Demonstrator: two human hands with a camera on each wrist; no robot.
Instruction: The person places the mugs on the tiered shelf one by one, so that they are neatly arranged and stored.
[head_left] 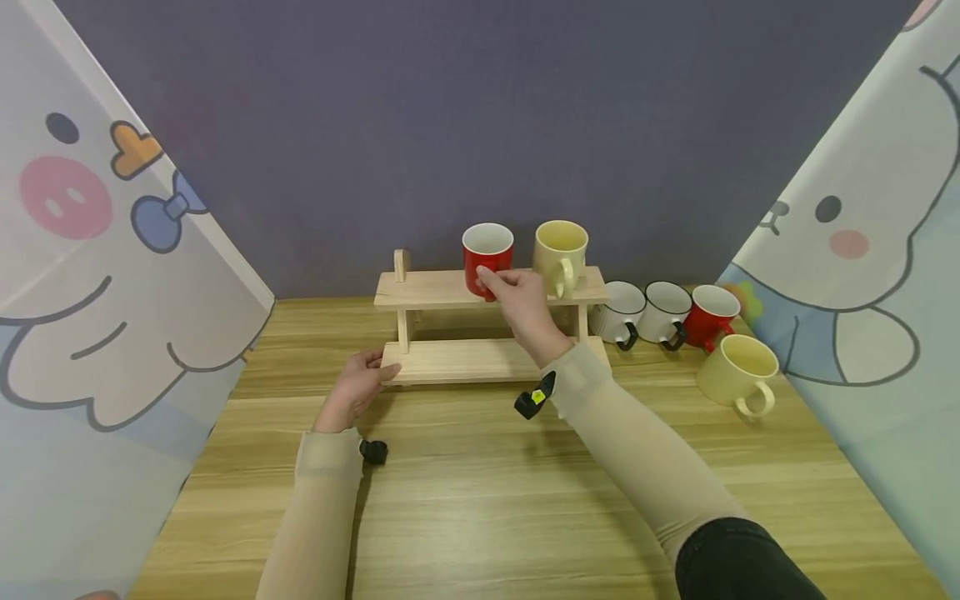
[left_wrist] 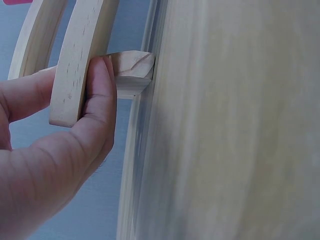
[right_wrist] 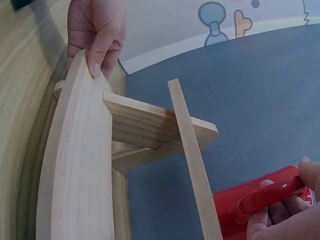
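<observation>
A two-tier wooden shelf (head_left: 457,360) stands toward the back of the table. My left hand (head_left: 356,388) grips the left end of its lower board, thumb on top and fingers beneath, as the left wrist view shows at the board's end (left_wrist: 75,65). On the upper board, a red mug (head_left: 478,248) with a white inside stands near the middle. My right hand (head_left: 523,307) pinches the handle (right_wrist: 272,196) of this mug, with fingers through the loop. Just right of it on the same board is a yellow mug (head_left: 551,248), its handle toward me.
To the right of the shelf, two white mugs (head_left: 611,318) with black rims and handles, another red mug (head_left: 701,323) and another yellow mug (head_left: 723,375) stand on the wooden table (head_left: 450,500). A dark wall (head_left: 480,125) rises behind, with cartoon-printed panels (head_left: 847,292) at both sides.
</observation>
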